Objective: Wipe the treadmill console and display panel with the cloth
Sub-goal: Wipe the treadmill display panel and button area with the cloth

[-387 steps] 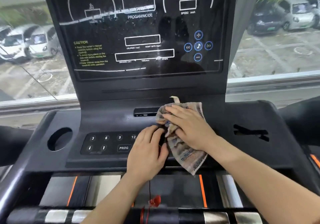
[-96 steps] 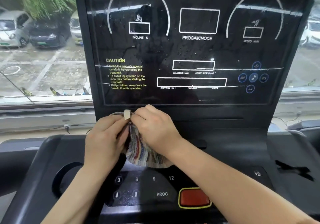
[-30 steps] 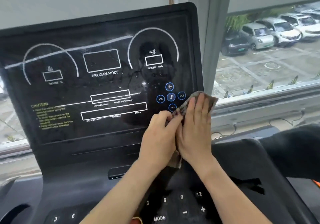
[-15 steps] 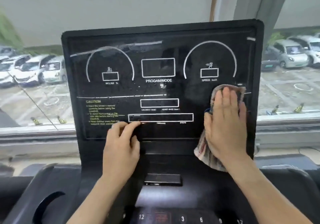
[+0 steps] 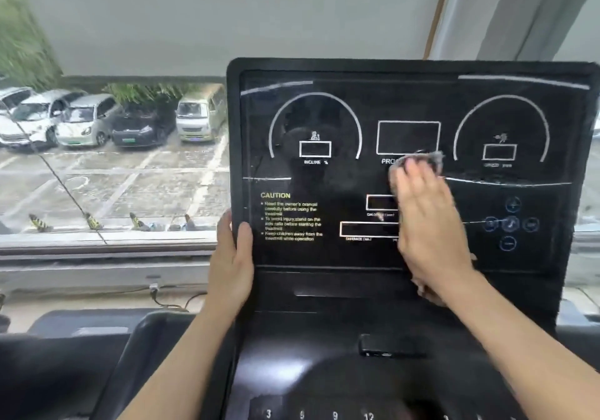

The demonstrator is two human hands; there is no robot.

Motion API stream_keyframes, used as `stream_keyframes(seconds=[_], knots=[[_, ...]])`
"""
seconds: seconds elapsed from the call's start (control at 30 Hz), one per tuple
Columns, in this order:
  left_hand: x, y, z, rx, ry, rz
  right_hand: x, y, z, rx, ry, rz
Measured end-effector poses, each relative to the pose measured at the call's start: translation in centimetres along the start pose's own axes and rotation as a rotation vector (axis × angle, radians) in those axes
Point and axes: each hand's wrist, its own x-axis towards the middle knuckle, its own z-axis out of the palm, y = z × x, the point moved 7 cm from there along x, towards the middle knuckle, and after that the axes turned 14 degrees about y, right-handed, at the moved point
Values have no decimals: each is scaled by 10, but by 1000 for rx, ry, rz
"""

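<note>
The right hand (image 5: 428,221) lies flat with fingers together, pressing the cloth (image 5: 425,160) against the middle of the black display panel (image 5: 311,121), near the "PROGRAM/MODE" box. The left hand (image 5: 232,260) grips the panel's left edge, thumb on the front, fingers curled behind. The console (image 5: 292,338) sits below.

Before you, the display panel (image 5: 324,186) stands upright behind and above the console (image 5: 308,338), whose number keys (image 5: 334,415) lie along the near edge. Your left hand (image 5: 232,264) grips the panel's left edge, thumb on its face beside the caution text (image 5: 292,217). Your right hand (image 5: 428,225) lies flat on the cloth (image 5: 428,160) at the panel's centre, between the incline dial (image 5: 315,127) on the left and the speed dial (image 5: 501,127) on the right. Behind the panel, to the left, the window (image 5: 113,176) overlooks parked cars (image 5: 87,121).
</note>
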Motion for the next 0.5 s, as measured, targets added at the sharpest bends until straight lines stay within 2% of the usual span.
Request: stream_keyframes(seconds=[0.07,0.1,0.17,0.27,0.43,0.5], knots=[[2,-3,2,-30,-2,3,20,13,-5,-20,94,249],[3,-4,3,-45,6,-5,27,-6,0,-12,125,303],[6,-10,3,-57,9,-19,27,-75,18,52,99,176],[9,-19,7,-81,-31,-6,-12,-171,37,190,-13,-256],[4,-19,5,-118,-25,30,-20,-148,29,204,-140,-497],[6,-17,4,-126,-7,52,17,-125,24,123,-77,-430]])
